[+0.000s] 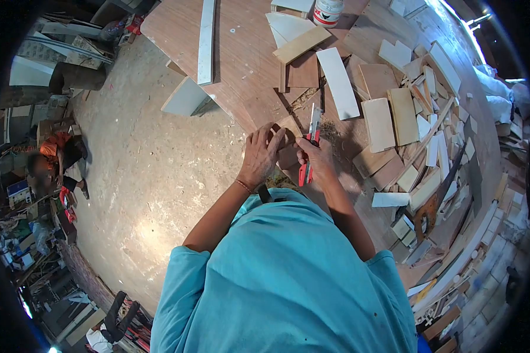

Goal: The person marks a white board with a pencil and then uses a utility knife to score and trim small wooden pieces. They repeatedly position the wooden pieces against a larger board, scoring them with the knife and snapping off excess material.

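My right hand (318, 160) is closed around a red utility knife (305, 175). Its long blade points away from me, up past the thumb. To the left, my left hand (259, 156) has its fingers closed on a small wooden block (290, 126) at the table's near corner. The block lies just left of the knife, and the fingers partly hide it. Wood shavings (330, 128) are scattered on the table beside the knife.
Loose wood offcuts (381, 126) cover the right side of the wooden table (247, 65). Among them lies a handsaw (425, 219). A white container (327, 13) and a long white strip (206, 41) are farther back. A person in orange (56, 147) sits far left.
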{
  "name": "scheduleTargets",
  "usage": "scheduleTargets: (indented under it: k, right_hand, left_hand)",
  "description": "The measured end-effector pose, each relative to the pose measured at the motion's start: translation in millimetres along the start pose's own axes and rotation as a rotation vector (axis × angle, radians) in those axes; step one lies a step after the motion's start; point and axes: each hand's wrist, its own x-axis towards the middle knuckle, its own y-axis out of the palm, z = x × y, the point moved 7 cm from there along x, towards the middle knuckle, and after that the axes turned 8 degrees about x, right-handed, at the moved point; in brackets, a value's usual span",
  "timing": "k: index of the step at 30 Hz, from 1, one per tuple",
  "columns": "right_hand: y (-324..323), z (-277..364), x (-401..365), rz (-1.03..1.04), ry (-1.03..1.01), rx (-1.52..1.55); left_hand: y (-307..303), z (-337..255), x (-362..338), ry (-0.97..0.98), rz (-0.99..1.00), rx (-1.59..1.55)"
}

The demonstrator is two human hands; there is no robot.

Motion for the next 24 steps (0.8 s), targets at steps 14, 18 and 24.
scheduleTargets:
  k: [14, 18, 24]
  right_hand:
    - [-4.0, -6.5, -9.6, -0.086, -0.437, -1.347]
    - [4.6, -6.0, -7.9, -0.029, -0.279, -1.362]
    - [5.5, -12.8, -2.4, -0.036, -0.361, -1.367]
  left_hand:
    - [31.4, 12.7, -16.2, -0.029, 0.141, 0.167]
    - [32.3, 20.3, -10.4, -0.089, 0.148, 0.044]
    - [28.8, 23.8, -5.4, -0.102, 0.165, 0.021]
